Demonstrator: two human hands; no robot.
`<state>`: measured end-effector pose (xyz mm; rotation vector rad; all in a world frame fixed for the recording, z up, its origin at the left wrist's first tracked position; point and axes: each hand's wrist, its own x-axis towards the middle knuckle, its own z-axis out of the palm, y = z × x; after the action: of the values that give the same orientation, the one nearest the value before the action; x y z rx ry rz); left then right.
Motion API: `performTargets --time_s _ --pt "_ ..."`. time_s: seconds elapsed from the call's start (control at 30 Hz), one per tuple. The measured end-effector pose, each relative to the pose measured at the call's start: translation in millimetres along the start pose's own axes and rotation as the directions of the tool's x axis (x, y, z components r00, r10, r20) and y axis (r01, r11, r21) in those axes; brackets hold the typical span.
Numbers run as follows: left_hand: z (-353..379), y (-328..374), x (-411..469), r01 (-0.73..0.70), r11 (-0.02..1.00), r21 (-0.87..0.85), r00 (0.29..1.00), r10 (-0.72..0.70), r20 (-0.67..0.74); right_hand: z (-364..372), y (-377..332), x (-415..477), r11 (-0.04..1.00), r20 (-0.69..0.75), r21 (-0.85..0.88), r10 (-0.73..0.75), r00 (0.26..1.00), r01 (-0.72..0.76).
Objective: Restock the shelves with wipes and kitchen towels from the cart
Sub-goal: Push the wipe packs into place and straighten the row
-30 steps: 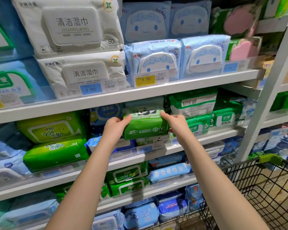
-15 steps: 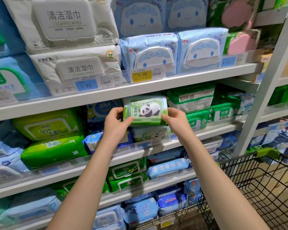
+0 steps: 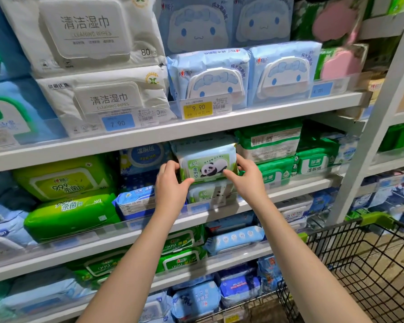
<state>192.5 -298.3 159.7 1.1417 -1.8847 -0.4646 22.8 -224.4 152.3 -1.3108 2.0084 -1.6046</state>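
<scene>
Both hands grip a green panda wipes pack (image 3: 208, 164) by its ends: the left hand (image 3: 173, 185) has its fingers wrapped round the left end, the right hand (image 3: 247, 180) round the right. The pack sits on a matching pack (image 3: 205, 194) on the middle shelf (image 3: 313, 188). A wire cart (image 3: 371, 264) stands near right.
</scene>
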Motion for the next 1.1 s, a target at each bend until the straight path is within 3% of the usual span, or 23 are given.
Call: performTargets --time_s 0.2,0.4,0.77,0.87,0.97,1.1 --pt "3 4 0 0.015 0.999 0.047 1.0 -0.014 -0.021 9 9 6 0.97 -0.154 -0.244 -0.039 0.987 0.0" --pt "2 4 -3 -0.005 1.0 0.0 1.0 0.005 -0.029 13 6 0 0.965 -0.214 -0.261 -0.031 0.976 -0.026" --pt "2 23 -8 0.072 0.993 -0.094 0.996 -0.076 -0.044 -3 -6 -14 0.999 -0.155 0.037 0.009 0.988 -0.003" --pt "5 36 -16 0.011 1.0 0.003 0.993 -0.011 -0.116 -22 -7 -13 0.998 -0.181 0.057 0.007 0.983 0.003" --pt "10 48 -21 -0.145 0.98 0.133 0.969 0.168 -0.181 -46 -1 -8 0.999 -0.253 0.041 0.011 0.967 -0.001" --pt "30 78 -20 -0.324 0.937 0.131 0.939 0.336 -0.076 -77 8 10 0.999 -0.314 -0.036 0.003 0.949 -0.015"
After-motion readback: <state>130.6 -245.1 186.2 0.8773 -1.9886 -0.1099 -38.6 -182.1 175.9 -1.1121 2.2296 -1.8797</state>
